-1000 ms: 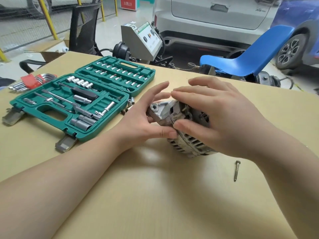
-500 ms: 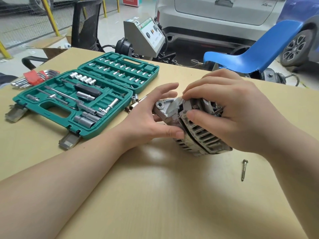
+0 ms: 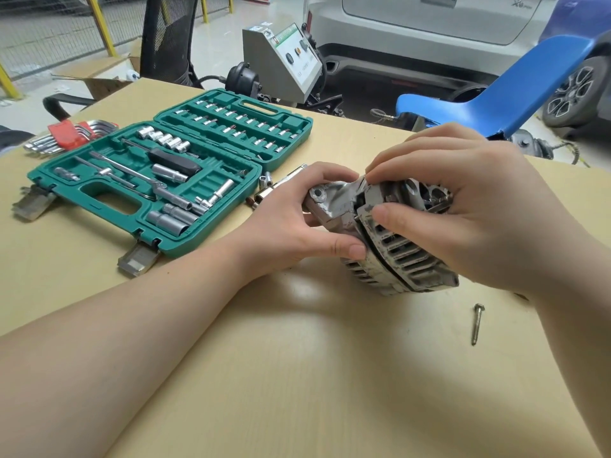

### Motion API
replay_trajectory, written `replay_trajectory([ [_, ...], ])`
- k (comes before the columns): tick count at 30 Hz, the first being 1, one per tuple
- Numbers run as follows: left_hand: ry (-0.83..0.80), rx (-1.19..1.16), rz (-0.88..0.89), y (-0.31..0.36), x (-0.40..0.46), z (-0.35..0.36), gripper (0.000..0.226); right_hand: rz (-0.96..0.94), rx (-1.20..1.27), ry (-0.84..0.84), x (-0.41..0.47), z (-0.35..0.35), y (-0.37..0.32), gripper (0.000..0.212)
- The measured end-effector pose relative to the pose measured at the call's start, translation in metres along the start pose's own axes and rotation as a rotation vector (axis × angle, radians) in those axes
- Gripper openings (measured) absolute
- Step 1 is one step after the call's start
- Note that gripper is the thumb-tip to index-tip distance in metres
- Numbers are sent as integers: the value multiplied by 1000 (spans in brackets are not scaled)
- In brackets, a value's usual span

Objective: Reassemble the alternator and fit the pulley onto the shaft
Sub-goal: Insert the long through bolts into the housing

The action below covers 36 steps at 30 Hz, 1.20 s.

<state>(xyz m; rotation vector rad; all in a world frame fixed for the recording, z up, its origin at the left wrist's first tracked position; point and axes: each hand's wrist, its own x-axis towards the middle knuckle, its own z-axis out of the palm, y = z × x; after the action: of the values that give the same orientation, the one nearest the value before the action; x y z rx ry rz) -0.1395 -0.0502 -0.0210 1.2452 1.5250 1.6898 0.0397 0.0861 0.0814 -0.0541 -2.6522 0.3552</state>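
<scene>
Metal housing: alternator (image 3: 393, 239) halves closed, seam visible
Hands: left hand (image 3: 291, 223) and right hand (image 3: 463, 206) both grip it
Left: bolt (image 3: 477, 323) loose on bench (image 3: 297, 375); pulley not seen

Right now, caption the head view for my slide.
Both hands, left and right, grip an alternator beside an open socket set.

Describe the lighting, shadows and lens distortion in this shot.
Head view: soft overhead light, pale glare on the table near the forearms; a diffuse shadow under the alternator and left hand; wide-angle bending at the edges; everything reasonably sharp.
</scene>
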Motion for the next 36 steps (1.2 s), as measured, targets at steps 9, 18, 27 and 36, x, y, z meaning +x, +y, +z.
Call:
replay_trajectory([
  [9,2,-10,14,-2,1,1,75,-6,9,-10,0,-3,0,23],
  [18,-1,24,13,3,-2,2,75,10,-15,-44,-1,-5,-6,31],
  [27,49,257,185,7,-6,5,83,-78,-230,-7,-3,-5,-12,13],
  [36,93,318,146,14,-16,11,74,428,461,516,-17,-29,42,21],
])
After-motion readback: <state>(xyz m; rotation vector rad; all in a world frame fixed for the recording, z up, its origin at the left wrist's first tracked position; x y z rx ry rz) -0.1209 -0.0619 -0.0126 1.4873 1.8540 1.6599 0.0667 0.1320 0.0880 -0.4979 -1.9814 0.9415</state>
